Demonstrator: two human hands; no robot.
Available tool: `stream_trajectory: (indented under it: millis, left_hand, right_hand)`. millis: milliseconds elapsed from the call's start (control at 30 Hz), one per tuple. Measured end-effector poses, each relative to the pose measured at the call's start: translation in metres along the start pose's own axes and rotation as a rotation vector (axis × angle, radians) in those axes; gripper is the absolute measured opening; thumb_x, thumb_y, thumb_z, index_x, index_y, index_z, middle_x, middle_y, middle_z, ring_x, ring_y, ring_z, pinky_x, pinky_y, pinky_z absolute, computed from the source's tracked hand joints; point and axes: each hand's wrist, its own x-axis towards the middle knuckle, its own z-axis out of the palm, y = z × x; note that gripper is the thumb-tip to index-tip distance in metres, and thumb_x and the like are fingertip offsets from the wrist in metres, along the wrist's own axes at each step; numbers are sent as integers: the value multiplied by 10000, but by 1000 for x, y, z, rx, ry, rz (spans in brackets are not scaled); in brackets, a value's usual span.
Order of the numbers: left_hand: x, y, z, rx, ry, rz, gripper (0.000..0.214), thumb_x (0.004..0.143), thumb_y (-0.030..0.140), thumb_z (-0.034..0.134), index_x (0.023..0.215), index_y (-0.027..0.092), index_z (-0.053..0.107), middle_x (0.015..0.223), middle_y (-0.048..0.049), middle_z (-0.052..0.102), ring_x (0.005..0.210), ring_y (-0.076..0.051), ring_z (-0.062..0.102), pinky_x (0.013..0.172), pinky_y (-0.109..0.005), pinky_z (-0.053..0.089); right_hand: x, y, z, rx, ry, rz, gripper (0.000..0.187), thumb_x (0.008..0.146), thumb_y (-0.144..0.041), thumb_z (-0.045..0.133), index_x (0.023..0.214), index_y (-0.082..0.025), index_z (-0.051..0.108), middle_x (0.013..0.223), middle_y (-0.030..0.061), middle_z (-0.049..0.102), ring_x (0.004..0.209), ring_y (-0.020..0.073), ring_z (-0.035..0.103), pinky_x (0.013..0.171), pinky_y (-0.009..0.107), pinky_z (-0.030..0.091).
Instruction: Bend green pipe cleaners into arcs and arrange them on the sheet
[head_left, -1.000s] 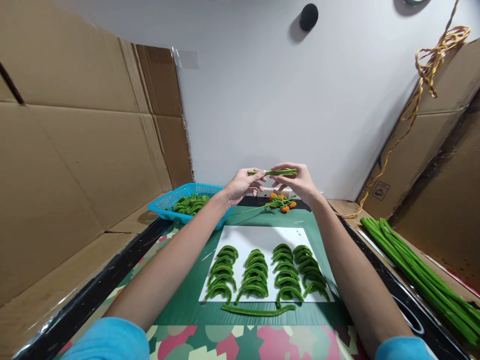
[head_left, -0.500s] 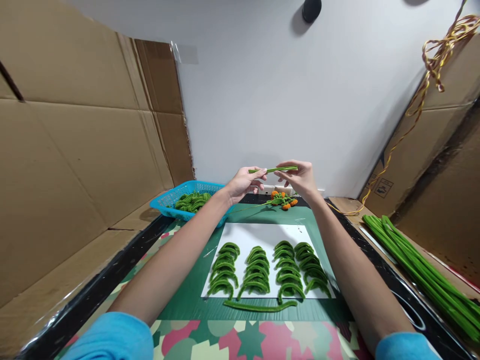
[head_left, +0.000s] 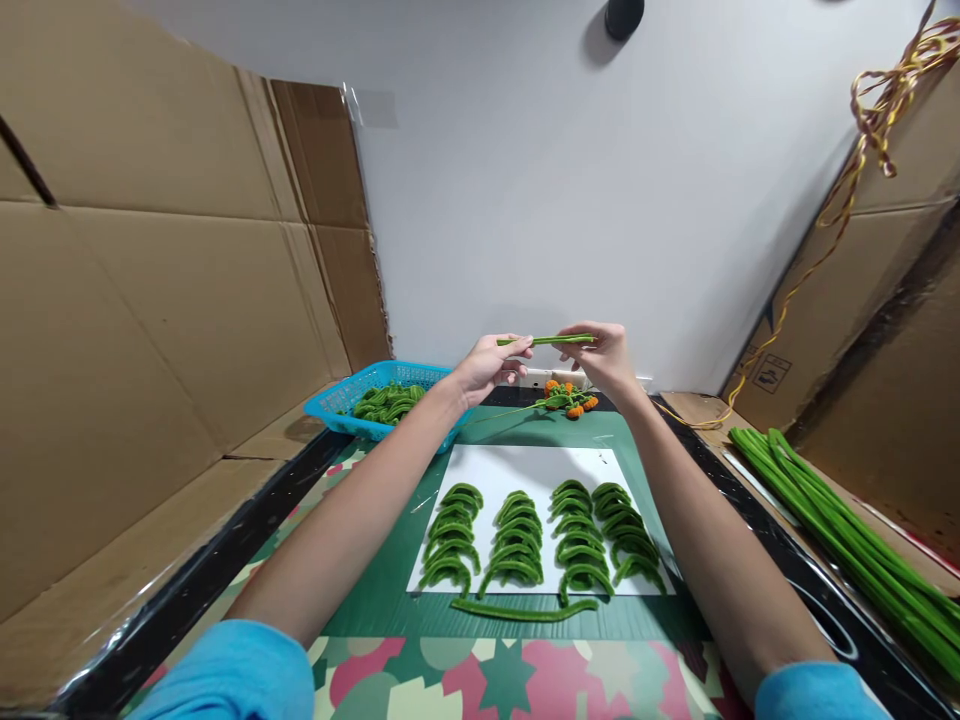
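Held level in front of the wall is a short green pipe cleaner (head_left: 545,340), which looks folded or doubled. My left hand (head_left: 491,370) pinches its left end between thumb and fingers. The fingers of my right hand (head_left: 606,352) are closed around the other end. Below both hands lies a white sheet (head_left: 487,470) with several curved green pipe cleaner pieces (head_left: 517,540) stacked in columns. One longer, nearly straight pipe cleaner (head_left: 525,610) rests along the sheet's near edge on the green mat (head_left: 375,600).
A blue basket (head_left: 330,405) of green pieces (head_left: 388,403) stands at the back left. Orange flowers (head_left: 576,400) on green stems lie behind the sheet. A bundle of long green pipe cleaners (head_left: 840,530) lies at right. Cardboard panels (head_left: 165,280) flank the table; twisted wire (head_left: 885,110) hangs upper right.
The fingers of my right hand have shifted slightly along the pipe cleaner, its thumb drawing back to the right. My left hand stays almost where it was. The view has moved very slightly.
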Motion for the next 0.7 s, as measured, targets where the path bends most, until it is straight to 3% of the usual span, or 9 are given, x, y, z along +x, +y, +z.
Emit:
stream_trajectory:
  millis: [167, 433, 700]
  left_hand:
    - [-1, 1, 2, -9, 17, 9, 180, 916, 228, 802, 897, 120, 659, 795, -19, 666, 488, -56, 605, 384, -172, 353]
    - [-2, 1, 3, 4, 1, 17, 225, 880, 248, 842, 880, 120, 658, 796, -11, 656, 483, -54, 597, 379, -171, 352]
    - [-3, -8, 14, 70, 109, 124, 261, 891, 305, 831, 871, 132, 636, 759, 4, 663, 445, -61, 598, 362, -179, 356]
  right_hand:
    - [-1, -4, -1, 26, -26, -10, 225, 783, -385, 850, 917, -206, 825, 886, 70, 788, 699, 211, 745, 557, 338, 601]
    - [-1, -3, 2, 73, -12, 14, 292, 792, -453, 852, 851, -167, 831, 840, 88, 794, 585, 162, 702, 482, 279, 533]
    - [-3, -8, 18, -84, -2, 90, 310, 860, -431, 738, 794, -135, 799, 656, 78, 748, 509, 162, 675, 512, 274, 539]
